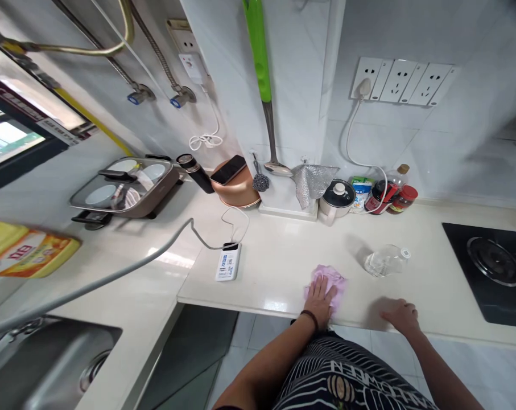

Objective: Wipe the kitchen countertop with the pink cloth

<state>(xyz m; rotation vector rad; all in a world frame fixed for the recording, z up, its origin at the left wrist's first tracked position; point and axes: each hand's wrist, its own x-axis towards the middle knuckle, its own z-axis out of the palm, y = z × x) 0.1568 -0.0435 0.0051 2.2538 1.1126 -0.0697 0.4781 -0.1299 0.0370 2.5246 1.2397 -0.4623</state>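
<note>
The two hands are apart. The left hand lies flat on a crumpled pink cloth, fingers spread and pointing away from the body, so it presses the cloth to the surface rather than gripping it. The cloth sits near the front edge, almost straight ahead of the striped shirt; it is too bunched to have a clear long axis, and it shows beyond the left fingertips and along their right side. The right hand is farther off, to the right of the cloth with bare surface between; its fingers bend loosely near the front edge, and its palm is hidden, so I cannot tell whether it holds anything. A clear bottle is just beyond the right hand, which is the nearer of the two to it; its capped end points right, toward the black hob, though whether it stands or lies is hard to tell. Well left of the cloth is a white power bank.
</note>
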